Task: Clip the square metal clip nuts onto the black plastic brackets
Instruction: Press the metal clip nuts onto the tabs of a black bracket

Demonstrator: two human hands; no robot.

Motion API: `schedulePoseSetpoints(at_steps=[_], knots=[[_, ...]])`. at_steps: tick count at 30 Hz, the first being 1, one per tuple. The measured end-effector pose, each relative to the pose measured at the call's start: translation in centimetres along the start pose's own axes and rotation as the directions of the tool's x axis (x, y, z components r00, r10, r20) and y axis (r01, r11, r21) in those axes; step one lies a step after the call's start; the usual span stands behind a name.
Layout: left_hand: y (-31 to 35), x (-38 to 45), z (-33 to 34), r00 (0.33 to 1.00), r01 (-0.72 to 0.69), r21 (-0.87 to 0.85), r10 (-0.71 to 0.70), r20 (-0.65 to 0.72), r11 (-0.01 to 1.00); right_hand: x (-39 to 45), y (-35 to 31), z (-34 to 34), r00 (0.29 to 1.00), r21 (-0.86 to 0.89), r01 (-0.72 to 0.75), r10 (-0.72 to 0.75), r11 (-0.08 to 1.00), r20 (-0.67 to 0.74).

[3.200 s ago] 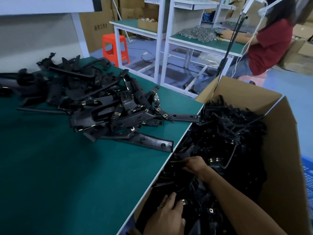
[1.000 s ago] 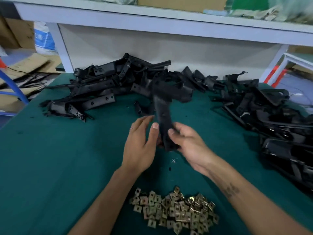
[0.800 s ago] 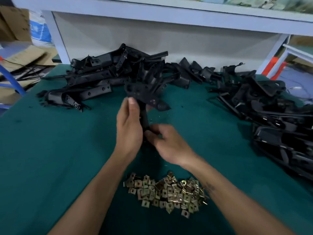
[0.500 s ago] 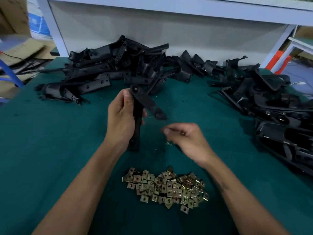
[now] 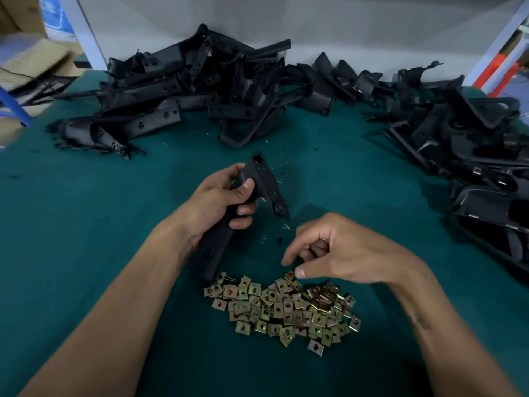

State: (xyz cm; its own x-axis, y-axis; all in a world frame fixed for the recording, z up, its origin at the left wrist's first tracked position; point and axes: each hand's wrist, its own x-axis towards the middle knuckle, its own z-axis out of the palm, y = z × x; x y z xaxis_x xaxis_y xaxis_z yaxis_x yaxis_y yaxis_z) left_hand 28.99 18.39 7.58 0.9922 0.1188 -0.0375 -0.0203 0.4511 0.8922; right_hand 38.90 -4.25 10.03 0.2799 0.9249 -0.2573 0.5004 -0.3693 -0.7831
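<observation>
Green work mat point(image 5: 86, 239) covers the bench; two heaps of black plastic brackets lie on it, one along the far edge point(image 5: 183, 90) and one down the right side point(image 5: 469, 156), both well apart from the hands. Nearer the body, a loose heap of square metal clip nuts point(image 5: 283, 308), brass-coloured, flat on the mat between the two forearms. Left hand point(image 5: 220, 204) grips one bracket point(image 5: 257, 190) about its middle, fingers and thumb curled round it; the bracket's long axis runs from near-left to far-right of its lower end, standing steeply, lower end close to the mat just beside the left edge of the nut heap, upper angled tab pointing toward the right hand. No nut visible on that bracket yet, as far as this view shows. Right hand point(image 5: 337, 253) hovers just above the far edge of the nut heap, palm down, index finger and thumb reaching down toward the nuts, remaining fingers curled in; cannot tell whether a nut is already pinched, the fingertips hide it. Key relation: the nuts lie directly below and slightly toward the body from the right fingertips, so the right hand is the nearer one for the pick; judged next need is a short drop and pinch, then a carry up and left to the tab. Writing: none readable; cardboard at far left is blurred.
</observation>
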Motion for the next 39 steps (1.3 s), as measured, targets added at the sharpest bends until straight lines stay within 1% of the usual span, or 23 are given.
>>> schedulePoseSetpoints(at_steps=[3,6,9,11,12,13,14,16,17,19,21,25,30,34,39], knots=[[-0.3,0.2,0.0,0.999,0.015,-0.007,-0.015,0.033,1.000,0.0,-0.4,0.3,1.000,-0.094,-0.021,0.021,0.995,0.004],[-0.2,0.3,0.0,0.999,0.028,0.019,-0.028,0.020,0.999,0.1,-0.3,0.6,1.000,-0.087,0.003,-0.002,0.996,0.013],[-0.2,0.3,-0.1,0.999,0.019,0.044,-0.020,0.035,0.999,0.2,0.5,0.2,1.000,0.043,0.031,-0.031,0.999,0.005],[-0.2,0.2,-0.1,0.999,0.001,0.078,-0.006,0.053,0.997,0.4,1.1,-0.3,0.997,0.154,0.065,-0.059,0.986,-0.042],[-0.2,0.2,-0.1,0.998,-0.007,0.089,0.002,0.066,0.996,0.6,1.5,-0.5,0.993,0.239,0.092,-0.073,0.967,-0.087],[-0.3,0.2,-0.1,0.997,-0.014,0.095,0.006,0.078,0.995,0.8,1.8,-0.6,0.986,0.348,0.131,-0.085,0.928,-0.145],[-0.3,0.2,-0.1,0.996,-0.019,0.104,0.010,0.087,0.994,1.2,2.0,-0.6,0.975,0.465,0.179,-0.092,0.867,-0.204],[-0.3,0.2,-0.1,0.995,-0.028,0.131,0.015,0.099,0.991,2.1,2.2,-0.5,0.951,0.665,0.267,-0.080,0.697,-0.298],[-0.4,0.2,0.0,0.995,-0.030,0.142,0.016,0.100,0.989,2.5,2.3,-0.5,0.940,0.728,0.303,-0.066,0.615,-0.336],[-0.4,0.3,0.0,0.995,-0.029,0.143,0.016,0.098,0.989,3.3,2.3,-0.5,0.913,0.783,0.365,-0.030,0.504,-0.406],[-0.4,0.3,0.0,0.995,-0.026,0.137,0.013,0.101,0.990,4.0,2.1,-0.6,0.887,0.795,0.407,0.013,0.450,-0.461],[-0.4,0.5,0.0,0.995,-0.025,0.141,0.010,0.102,0.990,4.7,1.8,-0.3,0.858,0.788,0.442,0.054,0.429,-0.511],[-0.9,0.6,-0.1,0.998,-0.045,0.172,0.036,0.055,0.984,4.6,1.6,-0.1,0.885,0.777,0.402,0.013,0.485,-0.465],[-1.0,0.8,-0.3,0.998,-0.053,0.168,0.046,0.046,0.984,4.5,1.4,-0.4,0.898,0.789,0.385,0.004,0.479,-0.440],[-0.9,0.6,-0.1,0.998,-0.046,0.163,0.038,0.055,0.986,4.7,1.5,-0.1,0.885,0.791,0.406,0.020,0.457,-0.466]])
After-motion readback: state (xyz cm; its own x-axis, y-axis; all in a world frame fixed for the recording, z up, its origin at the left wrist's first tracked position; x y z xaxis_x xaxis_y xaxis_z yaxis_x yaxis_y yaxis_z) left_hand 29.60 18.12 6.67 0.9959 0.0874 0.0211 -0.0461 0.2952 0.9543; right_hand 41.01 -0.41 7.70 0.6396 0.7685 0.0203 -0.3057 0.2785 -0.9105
